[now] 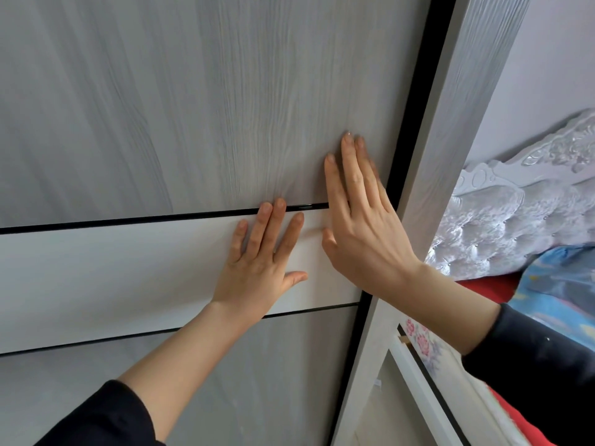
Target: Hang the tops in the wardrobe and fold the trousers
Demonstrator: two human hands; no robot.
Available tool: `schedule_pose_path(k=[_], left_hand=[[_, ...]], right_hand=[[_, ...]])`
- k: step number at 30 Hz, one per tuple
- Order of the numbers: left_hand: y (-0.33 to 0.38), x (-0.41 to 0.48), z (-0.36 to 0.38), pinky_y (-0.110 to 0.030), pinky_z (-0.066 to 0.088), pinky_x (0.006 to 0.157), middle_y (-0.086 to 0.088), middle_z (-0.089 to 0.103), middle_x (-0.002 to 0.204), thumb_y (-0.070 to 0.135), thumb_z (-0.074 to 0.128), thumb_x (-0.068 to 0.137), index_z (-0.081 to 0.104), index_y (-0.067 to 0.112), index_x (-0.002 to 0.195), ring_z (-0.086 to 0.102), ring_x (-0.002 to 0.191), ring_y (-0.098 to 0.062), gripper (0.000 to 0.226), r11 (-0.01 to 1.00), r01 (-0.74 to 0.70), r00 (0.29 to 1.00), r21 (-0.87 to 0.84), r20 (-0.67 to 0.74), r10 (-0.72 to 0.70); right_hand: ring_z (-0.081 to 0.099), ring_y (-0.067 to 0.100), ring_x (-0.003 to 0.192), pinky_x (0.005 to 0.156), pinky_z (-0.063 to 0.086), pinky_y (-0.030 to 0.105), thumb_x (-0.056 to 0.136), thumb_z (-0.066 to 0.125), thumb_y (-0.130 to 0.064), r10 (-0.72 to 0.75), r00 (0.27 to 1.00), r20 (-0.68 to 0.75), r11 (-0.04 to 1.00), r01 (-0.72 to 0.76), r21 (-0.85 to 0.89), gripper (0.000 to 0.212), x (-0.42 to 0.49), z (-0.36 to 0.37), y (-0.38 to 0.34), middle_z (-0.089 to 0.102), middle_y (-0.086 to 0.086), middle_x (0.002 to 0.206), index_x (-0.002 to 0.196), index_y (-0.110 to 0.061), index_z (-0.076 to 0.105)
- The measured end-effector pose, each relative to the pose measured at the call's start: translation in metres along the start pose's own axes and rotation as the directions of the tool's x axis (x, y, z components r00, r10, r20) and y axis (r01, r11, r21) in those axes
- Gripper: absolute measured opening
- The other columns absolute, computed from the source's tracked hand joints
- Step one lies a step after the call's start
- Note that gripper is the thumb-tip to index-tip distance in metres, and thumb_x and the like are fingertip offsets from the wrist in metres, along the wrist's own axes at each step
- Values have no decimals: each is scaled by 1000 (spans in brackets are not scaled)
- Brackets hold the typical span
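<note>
Black sleeves [106, 416] lowest in view, forearms bare. Left hand [257, 268] flat on white band [112, 278] of wardrobe door [161, 107], fingers straight, slightly spread. Right hand [363, 239] flat just beside it, fingers straight, together, tips on grey panel. Wardrobe frame [457, 123] right of door. Beyond: tufted headboard [515, 207], blue bedding [563, 278].

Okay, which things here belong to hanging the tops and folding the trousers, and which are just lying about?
Belongs to the job:
grey wood-grain wardrobe door with a white band
left hand and right hand, both flat against it

Just lying about:
white tufted headboard
blue patterned quilt
red sheet

No tops or trousers show.
</note>
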State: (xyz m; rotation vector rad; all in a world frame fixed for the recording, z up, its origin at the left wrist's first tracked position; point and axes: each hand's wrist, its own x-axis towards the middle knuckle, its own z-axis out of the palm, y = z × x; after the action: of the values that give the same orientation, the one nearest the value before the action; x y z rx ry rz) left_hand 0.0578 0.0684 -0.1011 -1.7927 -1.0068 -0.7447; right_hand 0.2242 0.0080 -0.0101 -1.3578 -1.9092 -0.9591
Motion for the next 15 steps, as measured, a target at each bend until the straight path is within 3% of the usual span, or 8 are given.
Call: schedule_pose_path(k=[10, 15], left_hand=[[7, 4, 2, -47, 5, 116, -18, -12, 157, 76, 48, 71, 2, 13, 152, -8, 147, -30, 113, 999, -1, 999, 41, -35, 3], [14, 7, 1, -47, 6, 116, -18, -11, 158, 77, 53, 67, 3, 13, 152, -7, 147, -30, 118, 999, 15, 999, 45, -30, -14]], right_hand=[[16, 47, 142, 111, 28, 60, 72, 64, -6, 84, 995, 53, 996, -84, 0, 83, -3, -5, 5, 19, 32, 153, 142, 13, 26], [18, 47, 142, 115, 25, 51, 72, 64, -5, 106, 993, 47, 994, -106, -5, 79, -5, -5, 7, 21, 33, 152, 141, 15, 29]])
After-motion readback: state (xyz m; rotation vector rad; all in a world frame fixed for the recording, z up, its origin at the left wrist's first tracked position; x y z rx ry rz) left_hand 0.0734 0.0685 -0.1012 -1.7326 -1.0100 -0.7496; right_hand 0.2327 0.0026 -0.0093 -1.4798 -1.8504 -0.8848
